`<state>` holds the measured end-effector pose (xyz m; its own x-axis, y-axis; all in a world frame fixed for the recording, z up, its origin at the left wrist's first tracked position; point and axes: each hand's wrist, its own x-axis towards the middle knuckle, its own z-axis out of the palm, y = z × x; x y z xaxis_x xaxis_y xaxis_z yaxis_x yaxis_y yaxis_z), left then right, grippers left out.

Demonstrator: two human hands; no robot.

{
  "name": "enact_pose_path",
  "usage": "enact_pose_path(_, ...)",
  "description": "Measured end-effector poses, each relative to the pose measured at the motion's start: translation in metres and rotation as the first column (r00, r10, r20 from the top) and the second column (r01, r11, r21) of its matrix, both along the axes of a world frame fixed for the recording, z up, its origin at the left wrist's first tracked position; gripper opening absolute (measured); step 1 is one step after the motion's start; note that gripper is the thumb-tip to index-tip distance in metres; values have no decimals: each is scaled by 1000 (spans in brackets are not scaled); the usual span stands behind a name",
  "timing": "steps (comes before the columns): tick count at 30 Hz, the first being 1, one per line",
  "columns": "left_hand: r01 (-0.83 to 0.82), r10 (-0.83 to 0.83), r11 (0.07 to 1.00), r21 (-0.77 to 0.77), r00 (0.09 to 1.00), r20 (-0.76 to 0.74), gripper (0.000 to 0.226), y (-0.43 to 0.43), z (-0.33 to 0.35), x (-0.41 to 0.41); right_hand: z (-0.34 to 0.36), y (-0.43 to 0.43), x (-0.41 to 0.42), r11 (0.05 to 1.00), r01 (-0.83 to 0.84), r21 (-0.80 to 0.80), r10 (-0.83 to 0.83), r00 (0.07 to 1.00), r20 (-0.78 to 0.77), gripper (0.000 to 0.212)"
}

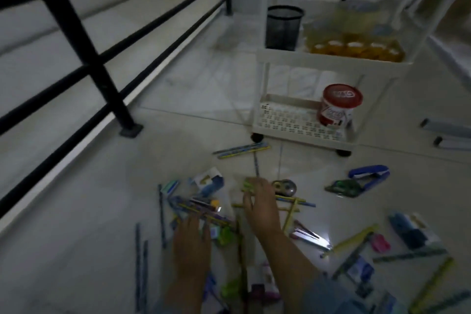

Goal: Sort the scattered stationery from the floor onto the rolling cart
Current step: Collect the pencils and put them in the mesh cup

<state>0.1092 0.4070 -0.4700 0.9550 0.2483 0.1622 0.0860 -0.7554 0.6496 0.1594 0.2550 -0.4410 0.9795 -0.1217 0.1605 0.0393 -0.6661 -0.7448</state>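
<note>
Scattered stationery lies on the pale tiled floor: pencils (242, 149), a blue stapler (369, 173), a tape dispenser (285, 186), a pink eraser (380, 242) and packets (209, 181). The white rolling cart (303, 122) stands just beyond the pile. My right hand (260, 205) reaches over the middle of the pile, fingers curled on a small green item (247, 184). My left hand (191, 242) rests flat with fingers apart on a bundle of pencils (201, 213). The picture is dim and blurred.
On the cart's middle shelf stand a black mesh cup (283, 28) and yellow jars (356, 50); a red-lidded tub (339, 106) sits on the bottom shelf. A black railing (84, 41) guards a stairwell at left. Rulers or folders (448, 132) lie at right.
</note>
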Motion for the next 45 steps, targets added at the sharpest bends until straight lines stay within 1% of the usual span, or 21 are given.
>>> enact_pose_path(1, -77, 79, 995, 68, 996, -34, 45, 20, -6, -11, -10, 12, -8, 996, -75, -41, 72, 995, -67, 42)
enact_pose_path(3, -282, 296, 948, 149, 951, -88, 35, 55, -12, -23, -24, 34, -20, 961, -243, -136, 214, 957, -197, 39)
enact_pose_path(4, -407, 422, 904, 131, 899, -122, 34, 65, -9, -25, -27, 44, -23, 935, -317, -160, 278, 933, -229, 37)
enact_pose_path(6, -580, 562, 813, 55, 756, -335, 54, 83, -4, -27, -27, 72, -28, 874, -447, -192, 390, 880, -272, 35)
enact_pose_path(7, -582, 544, 811, 55, 718, -434, 63, 90, -3, -27, -24, 86, -30, 835, -506, -216, 431, 845, -316, 32)
enact_pose_path(8, -534, 490, 843, 62, 715, -499, 68, 96, -3, -28, -23, 100, -32, 797, -555, -240, 448, 808, -382, 32)
enact_pose_path(9, -469, 423, 881, 55, 732, -534, 67, 100, -3, -28, -22, 112, -34, 769, -583, -262, 432, 776, -460, 36)
enact_pose_path(11, -390, 349, 920, 42, 763, -544, 55, 103, -8, -26, -23, 132, -36, 772, -556, -308, 351, 776, -523, 40)
enact_pose_path(15, -363, 304, 932, 12, 760, -575, 33, 101, -10, -13, -29, 152, -34, 801, -479, -359, 238, 806, -542, 33)
enact_pose_path(17, -326, 290, 944, 46, 755, -588, 25, 100, -13, -9, -31, 155, -33, 793, -468, -391, 216, 815, -538, 32)
enact_pose_path(20, -326, 295, 944, 49, 768, -568, 28, 102, -15, -6, -33, 156, -34, 750, -502, -431, 226, 806, -546, 32)
enact_pose_path(23, -352, 329, 934, 57, 787, -522, 30, 104, -8, 2, -33, 155, -29, 811, -472, -345, 223, 795, -564, 31)
enact_pose_path(26, -465, 374, 882, -75, 788, -489, 37, 106, -3, 22, -22, 147, -12, 907, -375, -193, 221, 813, -539, 34)
enact_pose_path(28, -432, 321, 897, -94, 783, -534, 47, 107, -3, 34, -12, 140, 3, 929, -334, -157, 213, 833, -510, 34)
enact_pose_path(30, -383, 272, 921, -79, 773, -573, 40, 104, -5, 44, -7, 133, 19, 920, -335, -201, 193, 838, -511, 34)
enact_pose_path(32, -360, 259, 931, -60, 767, -588, 25, 101, -7, 49, -9, 126, 30, 867, -389, -312, 163, 812, -560, 36)
enact_pose_path(34, -330, 249, 943, -29, 762, -598, 24, 97, -8, 50, -14, 123, 33, 815, -438, -380, 145, 788, -599, 39)
enact_pose_path(36, -303, 217, 952, -42, 767, -604, 30, 93, -10, 50, -17, 123, 31, 804, -446, -393, 137, 782, -608, 39)
enact_pose_path(39, -363, 223, 923, -133, 781, -583, 36, 90, -7, 50, -18, 128, 27, 784, -453, -425, 126, 785, -606, 34)
enact_pose_path(41, -438, 257, 874, -211, 784, -566, 36, 87, -6, 51, -17, 128, 28, 802, -445, -400, 115, 771, -627, 29)
enact_pose_path(45, -497, 278, 804, -325, 799, -534, 35, 81, -7, 56, -19, 124, 32, 831, -422, -363, 83, 739, -669, 27)
